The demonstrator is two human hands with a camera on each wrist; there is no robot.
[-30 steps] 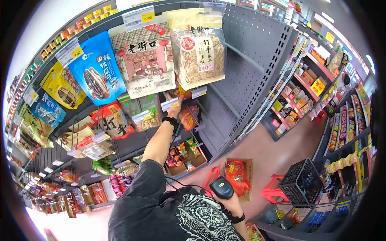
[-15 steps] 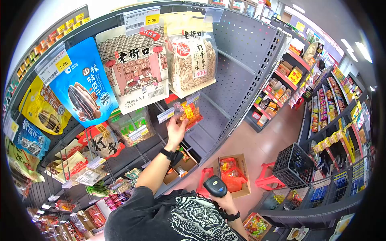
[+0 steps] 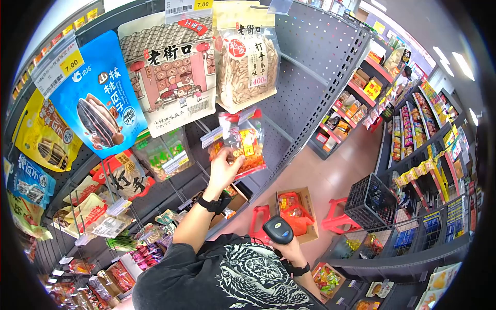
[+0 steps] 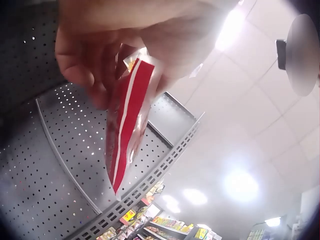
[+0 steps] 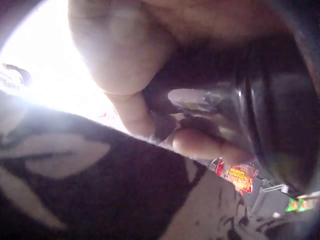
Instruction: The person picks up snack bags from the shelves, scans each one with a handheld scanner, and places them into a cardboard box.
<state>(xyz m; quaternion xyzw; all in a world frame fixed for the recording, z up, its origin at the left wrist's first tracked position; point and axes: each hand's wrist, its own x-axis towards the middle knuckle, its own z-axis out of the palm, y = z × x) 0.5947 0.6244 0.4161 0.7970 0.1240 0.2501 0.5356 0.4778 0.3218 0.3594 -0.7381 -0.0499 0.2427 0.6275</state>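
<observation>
In the head view, my left hand (image 3: 225,170) pinches a clear snack bag (image 3: 253,152) with red ends and a yellow label, below the hanging seed bags. From the left wrist view, the red end strip of that snack bag (image 4: 131,117) points away from the fingers (image 4: 75,62). My right hand (image 3: 292,250) grips a black barcode scanner (image 3: 279,230) in front of the printed black T-shirt (image 3: 258,276). The right wrist view shows fingers (image 5: 210,147) curled round the scanner's dark body (image 5: 215,95). A price tag (image 3: 211,138) stands beside the held bag.
A pink bag (image 3: 168,82), a blue bag (image 3: 98,98) and a clear bag of seeds (image 3: 248,64) hang above on the pegboard shelf (image 3: 305,67). On the floor are a cardboard box (image 3: 305,232), a red stool (image 3: 338,219) and a black crate (image 3: 372,201).
My left hand came out from under the hanging bags with the snack bag and raised it, its label turned to view. The scanner stays in my right hand at the waist.
</observation>
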